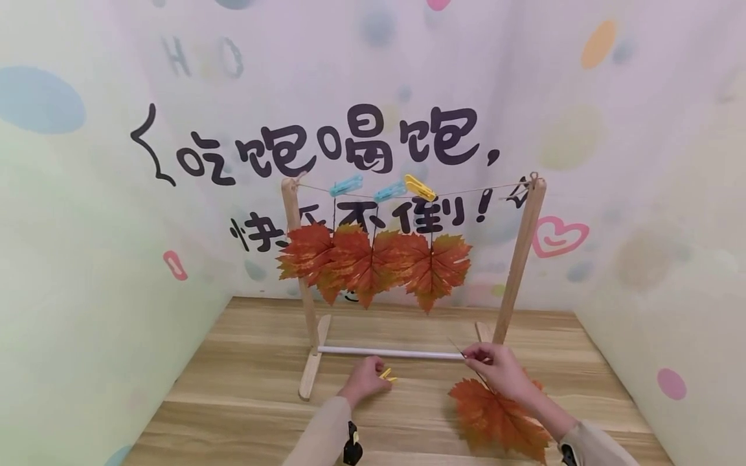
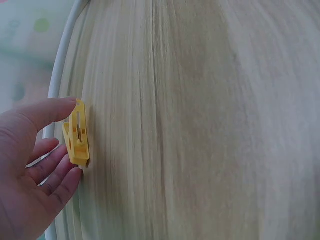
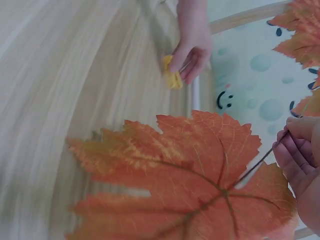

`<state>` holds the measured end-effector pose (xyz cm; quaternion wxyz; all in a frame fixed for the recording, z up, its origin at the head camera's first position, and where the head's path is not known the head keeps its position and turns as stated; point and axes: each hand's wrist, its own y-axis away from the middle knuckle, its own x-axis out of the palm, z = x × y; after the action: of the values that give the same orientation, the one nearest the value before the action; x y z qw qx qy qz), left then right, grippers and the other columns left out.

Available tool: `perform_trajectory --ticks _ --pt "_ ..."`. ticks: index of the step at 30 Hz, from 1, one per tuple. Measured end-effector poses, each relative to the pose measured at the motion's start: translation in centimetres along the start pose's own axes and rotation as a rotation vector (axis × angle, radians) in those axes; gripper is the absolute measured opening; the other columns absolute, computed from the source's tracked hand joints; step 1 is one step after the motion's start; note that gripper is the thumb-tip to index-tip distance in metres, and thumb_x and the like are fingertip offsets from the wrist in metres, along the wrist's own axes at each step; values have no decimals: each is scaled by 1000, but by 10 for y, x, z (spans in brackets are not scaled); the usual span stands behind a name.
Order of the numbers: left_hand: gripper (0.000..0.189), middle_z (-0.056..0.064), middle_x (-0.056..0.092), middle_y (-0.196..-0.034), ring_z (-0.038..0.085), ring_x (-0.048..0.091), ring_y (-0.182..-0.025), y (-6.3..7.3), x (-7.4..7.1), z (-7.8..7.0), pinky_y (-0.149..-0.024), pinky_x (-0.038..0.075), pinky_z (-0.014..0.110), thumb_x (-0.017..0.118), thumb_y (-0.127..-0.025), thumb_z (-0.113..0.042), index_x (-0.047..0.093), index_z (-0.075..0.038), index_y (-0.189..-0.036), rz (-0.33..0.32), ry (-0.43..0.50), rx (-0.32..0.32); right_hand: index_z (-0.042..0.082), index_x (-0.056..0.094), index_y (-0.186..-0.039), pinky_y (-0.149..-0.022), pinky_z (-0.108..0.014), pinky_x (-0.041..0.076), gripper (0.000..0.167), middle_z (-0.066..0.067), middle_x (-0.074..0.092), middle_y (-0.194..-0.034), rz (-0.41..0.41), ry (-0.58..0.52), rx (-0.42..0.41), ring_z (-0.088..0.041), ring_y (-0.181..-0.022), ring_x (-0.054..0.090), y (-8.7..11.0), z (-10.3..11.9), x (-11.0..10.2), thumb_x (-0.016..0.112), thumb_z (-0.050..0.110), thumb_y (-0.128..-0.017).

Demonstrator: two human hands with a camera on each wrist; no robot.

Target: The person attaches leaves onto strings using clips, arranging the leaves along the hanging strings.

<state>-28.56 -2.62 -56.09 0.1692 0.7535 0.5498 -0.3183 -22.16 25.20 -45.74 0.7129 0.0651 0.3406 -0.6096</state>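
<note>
My left hand [image 1: 368, 378] holds a yellow clothespin [image 2: 77, 135] just over the tabletop. Its thumb is at one end of the clothespin and the fingertips are at the other. With thumb and fingers my right hand [image 1: 495, 369] pinches the thin dark stem of an orange-red artificial leaf [image 3: 200, 175]. The leaf hangs below that hand, near the right front of the table. Behind both hands, more such leaves [image 1: 431, 265] dangle from a string [image 1: 466, 191]. Two blue clothespins [image 1: 346, 186] and one yellow clothespin [image 1: 419, 188] are on the string.
A wooden frame stands on the table [image 1: 245, 388], its left post [image 1: 307, 310] and right post [image 1: 519, 265] carrying the string. A white rod [image 1: 396, 353] joins the posts near the bottom, close to both hands. Printed fabric walls [image 1: 653, 162] enclose the table's back and sides.
</note>
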Motion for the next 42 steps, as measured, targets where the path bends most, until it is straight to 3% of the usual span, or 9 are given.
perform_trajectory --ticks 8,13,20,25,30,36,42 --pt "40 10 60 -86 22 57 -78 1 5 -1 -69 48 31 79 -61 -12 60 5 -91 -18 -40 -17 0 65 -91 -58 -23 51 10 -6 66 -79 -11 -66 4 -10 -68 60 -6 11 -1 64 2 -81" --pt "38 7 58 -83 19 54 -74 3 8 -2 -65 45 31 79 -60 -15 62 1 -89 -46 -76 -36 -3 65 -89 -58 -23 51 9 -7 65 -78 -29 -82 -16 -5 -66 59 -9 23 -2 62 -5 -81" --pt "25 3 56 -71 13 48 -64 4 10 0 -57 41 26 75 -61 -13 63 -1 -81 -82 -137 29 -3 65 -90 -58 -23 51 9 2 65 -80 -25 -135 -15 -6 -67 58 -12 28 -4 62 -1 -82" --pt "24 3 56 -70 9 45 -62 4 5 -1 -55 39 24 74 -62 -11 62 -1 -80 -66 -104 49 -3 65 -89 -56 -23 51 8 5 65 -79 -43 -150 -64 -5 -67 57 -12 25 -6 62 -2 -82" --pt "26 3 56 -69 7 46 -61 4 -1 -3 -55 40 23 73 -63 -10 58 -2 -82 -44 -67 64 -3 65 -87 -55 -23 51 6 -2 65 -78 -60 -123 -88 -4 -65 57 -12 27 -9 62 -2 -82" --pt "31 2 56 -78 10 52 -69 -1 -12 -16 -60 45 23 72 -68 -7 58 0 -95 -12 1 103 -4 65 -86 -56 -23 52 6 -12 65 -80 -85 -114 -78 -2 -66 58 -11 30 -14 62 -1 -82" --pt "26 1 59 -79 12 57 -71 -2 -28 -48 -61 47 20 71 -71 -4 60 -3 -95 16 66 154 -5 65 -88 -56 -24 52 7 -15 64 -83 -80 -118 -64 -2 -66 58 -11 30 -17 62 -1 -83"
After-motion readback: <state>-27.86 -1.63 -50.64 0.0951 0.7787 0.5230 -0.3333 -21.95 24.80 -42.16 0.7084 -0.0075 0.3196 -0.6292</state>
